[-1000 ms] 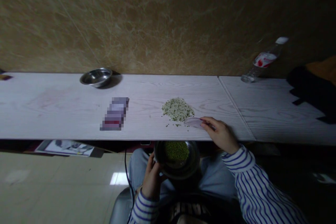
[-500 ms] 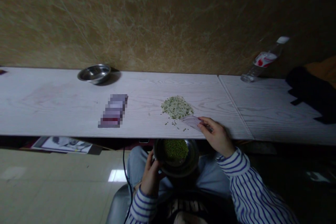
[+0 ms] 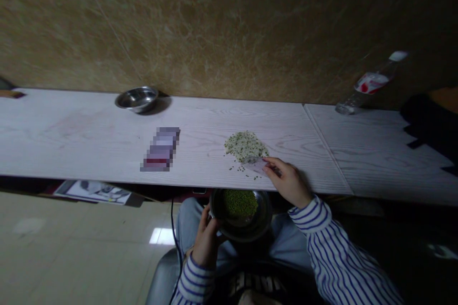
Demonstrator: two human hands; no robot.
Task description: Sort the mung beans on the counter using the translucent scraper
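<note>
My left hand (image 3: 208,238) grips the left rim of a metal bowl (image 3: 263,214) at my lap, just below the table edge. Green mung beans (image 3: 239,204) lie inside that bowl. My right hand (image 3: 288,178) pinches a thin, clear plastic piece (image 3: 255,165), whose exact kind I cannot make out. Its far end touches the near side of a pile of pale grains mixed with green beans (image 3: 245,145) on the table. A few loose beans (image 3: 236,168) are scattered in front of the pile.
On the white wood-grain table (image 3: 89,138), a second metal bowl (image 3: 138,100) stands by the wall. A blurred-out flat object (image 3: 161,149) lies left of the pile. A plastic bottle (image 3: 370,83) and a dark cloth item (image 3: 429,124) are at the right.
My right hand has moved slightly left with the plastic piece, which now reaches into the pile's near edge. The view has shifted a little; my left hand still holds the bowl.
</note>
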